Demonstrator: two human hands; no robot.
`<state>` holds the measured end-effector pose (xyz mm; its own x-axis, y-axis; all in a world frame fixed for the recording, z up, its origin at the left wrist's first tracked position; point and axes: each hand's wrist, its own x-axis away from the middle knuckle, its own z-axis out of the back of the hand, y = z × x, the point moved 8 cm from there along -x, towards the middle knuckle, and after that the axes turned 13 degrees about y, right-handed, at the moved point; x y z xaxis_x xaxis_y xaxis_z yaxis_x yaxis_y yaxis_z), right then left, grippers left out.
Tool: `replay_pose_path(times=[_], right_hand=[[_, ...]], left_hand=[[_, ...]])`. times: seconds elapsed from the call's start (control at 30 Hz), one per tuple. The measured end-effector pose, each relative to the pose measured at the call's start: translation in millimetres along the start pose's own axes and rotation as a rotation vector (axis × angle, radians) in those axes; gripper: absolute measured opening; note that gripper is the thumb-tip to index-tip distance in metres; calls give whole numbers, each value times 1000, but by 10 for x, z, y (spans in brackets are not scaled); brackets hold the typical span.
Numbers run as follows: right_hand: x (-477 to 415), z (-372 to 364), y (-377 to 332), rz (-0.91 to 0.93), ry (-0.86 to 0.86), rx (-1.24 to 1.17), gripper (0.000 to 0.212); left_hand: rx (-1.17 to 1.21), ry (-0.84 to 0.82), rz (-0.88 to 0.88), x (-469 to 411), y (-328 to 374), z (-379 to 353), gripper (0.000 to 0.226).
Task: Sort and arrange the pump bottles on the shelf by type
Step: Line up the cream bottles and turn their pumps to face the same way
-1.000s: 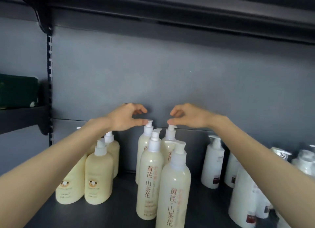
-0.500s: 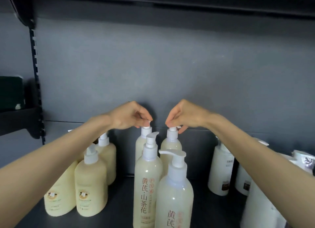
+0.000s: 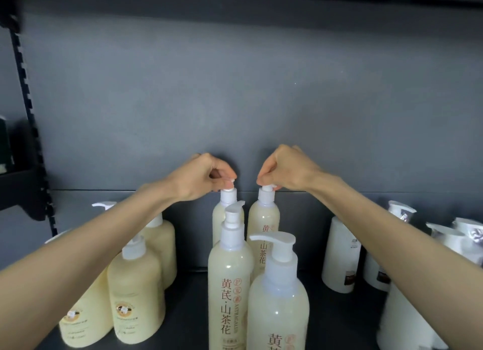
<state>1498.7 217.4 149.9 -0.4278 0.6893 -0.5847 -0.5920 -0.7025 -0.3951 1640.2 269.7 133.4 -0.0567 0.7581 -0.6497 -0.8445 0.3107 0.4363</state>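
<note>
The left grip (image 3: pixel 206 177) is closed narrow, thumb and fingertips pinching the pump head of the rear left bottle (image 3: pixel 217 219). That bottle is upright directly below the grip, and its white collar shows just under the fingers. The right grip (image 3: pixel 285 172) is closed the same way, fingers curled down over the pump head of the rear right bottle (image 3: pixel 264 216), which is upright below it. The forearms come in from the lower corners. The two grips are near each other but apart, close to the back panel (image 3: pixel 235 101).

The two rear bottles are side by side, and their bases are hidden by the pair in front. That pair is of the same tall, pale type with red characters and stands on the shelf (image 3: pixel 188 308). The front left bottle (image 3: pixel 230 284) covers part of the rear left bottle, and the front right bottle (image 3: pixel 278 305) is nearest the camera. To the left, partly under the left forearm, is a cluster of squat cream bottles (image 3: pixel 136 292). To the right, partly behind the right forearm, stand white bottles (image 3: pixel 339 258), some with wrapped pumps. A slotted rail (image 3: pixel 28 109) runs up the left edge.
</note>
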Motion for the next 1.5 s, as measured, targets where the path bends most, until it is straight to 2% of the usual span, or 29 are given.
replay_pose_path(times=[0.1,0.2,0.27,0.43,0.8,1.03,1.1,1.23,1.33,1.5], right_hand=[[46,-26,-104,30,-57,-9,16],[114,-111,-95,32,-215,56,37],[140,-161,-59,45,-254,93,42],[127,-110,-58,113,-144,112,36],[73,-167,-53,155,-168,177,38],[103,-167,-58,147,-192,171,38],[133,-158,-66,132,-208,146,37],[173,-14,-90,57,-198,41,31],[237,226,-153,77,-82,57,26],[653,493,-194,69,113,-100,17]], left_hand=[[74,-19,41,21,-15,-14,18],[130,-57,106,56,-52,-31,18],[154,-78,131,78,-69,-43,21],[220,-48,166,85,-56,-69,18],[242,-40,179,84,-42,-107,15],[245,-101,221,119,-42,-87,16],[191,-107,194,116,-24,-65,18],[-66,-100,84,134,116,59,22],[-151,1,17,197,293,253,19],[63,251,8,586,507,472,14]])
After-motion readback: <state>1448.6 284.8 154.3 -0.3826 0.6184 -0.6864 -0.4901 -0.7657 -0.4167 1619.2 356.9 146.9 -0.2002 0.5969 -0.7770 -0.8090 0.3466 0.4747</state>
